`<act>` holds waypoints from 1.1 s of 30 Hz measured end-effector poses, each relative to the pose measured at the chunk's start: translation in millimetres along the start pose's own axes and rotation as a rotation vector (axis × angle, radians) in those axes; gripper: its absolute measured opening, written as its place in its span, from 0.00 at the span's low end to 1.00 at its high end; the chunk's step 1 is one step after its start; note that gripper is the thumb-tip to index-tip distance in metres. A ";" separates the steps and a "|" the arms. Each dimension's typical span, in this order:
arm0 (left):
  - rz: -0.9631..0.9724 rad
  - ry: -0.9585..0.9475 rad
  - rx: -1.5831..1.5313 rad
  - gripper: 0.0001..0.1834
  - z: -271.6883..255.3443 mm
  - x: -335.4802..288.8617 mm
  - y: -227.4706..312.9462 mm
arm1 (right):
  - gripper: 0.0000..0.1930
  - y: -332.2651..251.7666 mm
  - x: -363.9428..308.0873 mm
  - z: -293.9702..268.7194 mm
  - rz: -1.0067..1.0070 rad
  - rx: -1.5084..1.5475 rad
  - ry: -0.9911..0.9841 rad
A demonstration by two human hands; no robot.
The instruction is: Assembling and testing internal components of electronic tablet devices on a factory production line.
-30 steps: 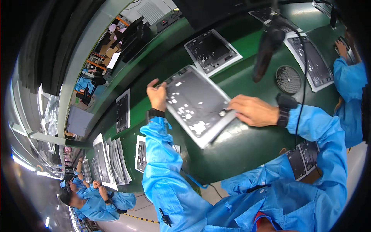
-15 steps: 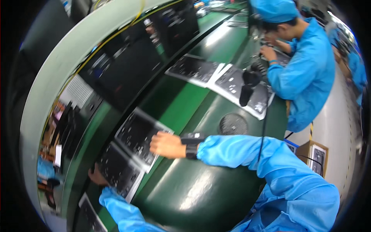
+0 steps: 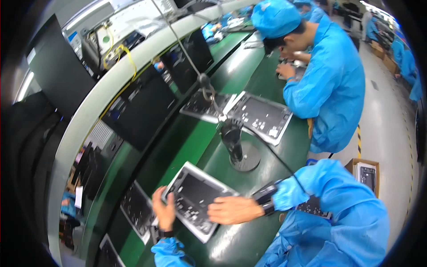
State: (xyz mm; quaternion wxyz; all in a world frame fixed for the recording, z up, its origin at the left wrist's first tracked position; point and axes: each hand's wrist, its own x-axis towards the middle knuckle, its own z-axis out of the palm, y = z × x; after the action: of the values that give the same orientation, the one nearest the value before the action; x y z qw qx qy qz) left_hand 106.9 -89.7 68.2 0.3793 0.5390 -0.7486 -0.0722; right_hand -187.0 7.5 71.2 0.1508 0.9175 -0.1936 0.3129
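Observation:
A flat rectangular panel [image 3: 195, 196] with a pale rim and a dark inner face dotted with small white parts lies on the green bench [image 3: 195, 142]. My left hand [image 3: 163, 209] grips its left edge, thumb on top. My right hand [image 3: 229, 209] lies flat on the panel's right part, fingers spread, with a dark strap on the wrist. Both sleeves are blue.
A hanging electric screwdriver [image 3: 232, 135] dangles over a round dark pad [image 3: 247, 160] just behind the panel. More panels [image 3: 262, 116] lie further along, another panel [image 3: 135, 207] to my left. A person in blue [image 3: 329, 75] works at the far bench. A cardboard box [image 3: 367, 173] stands on the floor.
The view has swung toward the right end of the bench. Both hands are on one panel now, closer to me; half a second ago only the right hand rested on it.

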 end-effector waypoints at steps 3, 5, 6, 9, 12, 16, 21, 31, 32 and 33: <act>-0.027 -0.021 -0.020 0.23 30.3 -31.5 53.2 | 0.09 -12.2 -52.1 -44.3 -0.028 0.129 -0.159; -0.024 -0.024 -0.026 0.25 45.3 -44.9 79.9 | 0.07 -18.9 -78.2 -72.4 -0.041 0.185 -0.249; -0.002 -0.025 -0.005 0.27 49.4 -53.9 86.8 | 0.07 -22.5 -89.8 -80.1 -0.055 0.204 -0.273; -0.084 -0.043 0.038 0.29 64.0 -81.7 100.7 | 0.10 -18.4 -111.2 -94.9 -0.036 0.358 -0.313; -0.118 0.004 0.072 0.30 61.0 -95.0 103.5 | 0.09 10.1 -120.7 -102.1 0.387 0.513 -0.051; -0.043 -0.008 0.025 0.25 65.9 -86.7 123.5 | 0.59 50.7 -71.6 -103.5 0.668 0.961 0.287; -0.046 0.033 0.022 0.15 80.6 -86.6 119.7 | 0.32 75.5 2.6 -75.4 0.857 1.075 0.544; -0.109 -0.015 -0.170 0.10 86.1 -78.5 101.8 | 0.17 164.7 -53.2 -15.1 0.741 1.058 0.929; -0.116 -0.021 -0.168 0.10 86.2 -77.7 102.5 | 0.17 165.8 -53.6 -11.7 0.751 1.043 0.929; -0.101 -0.018 -0.173 0.11 86.8 -76.1 102.5 | 0.16 166.7 -54.3 -7.3 0.801 1.032 0.902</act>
State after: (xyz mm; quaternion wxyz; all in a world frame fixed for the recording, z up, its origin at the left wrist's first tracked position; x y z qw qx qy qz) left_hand -16.2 -8.4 23.0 0.4137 0.5406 -0.7148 -0.1603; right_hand -305.4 -122.0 68.3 -0.3536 0.5169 -0.2597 0.7351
